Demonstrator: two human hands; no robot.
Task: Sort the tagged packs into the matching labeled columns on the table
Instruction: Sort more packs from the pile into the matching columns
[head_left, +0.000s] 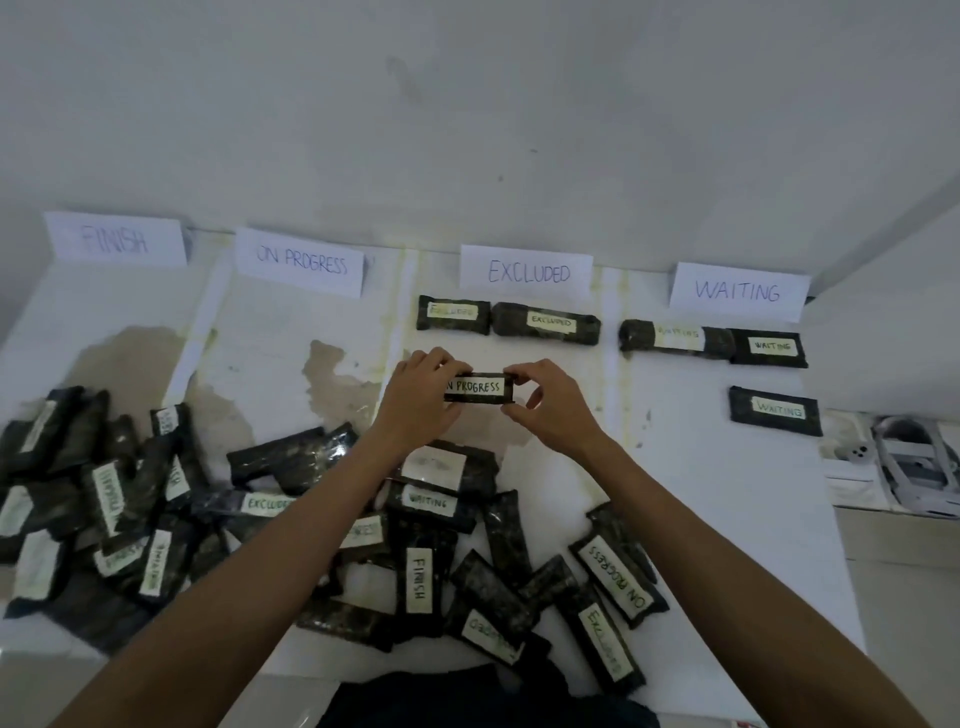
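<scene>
A dark pack tagged ON PROGRESS (479, 387) is held level above the table, my left hand (423, 397) gripping its left end and my right hand (548, 405) its right end. Four paper labels stand at the back: FINISH (115, 240), ON PROGRESS (301, 262), EXCLUDED (527, 271), WAITING (737, 291). Two packs (506, 321) lie under the EXCLUDED label. Three packs (769, 348) lie under the WAITING label. The FINISH and ON PROGRESS columns hold no packs.
A heap of several unsorted dark packs (415, 561) spreads across the near part of the white table (727, 519), from the left edge to right of centre. A wall rises behind the labels. Grey-white objects (909, 467) sit off the table's right edge.
</scene>
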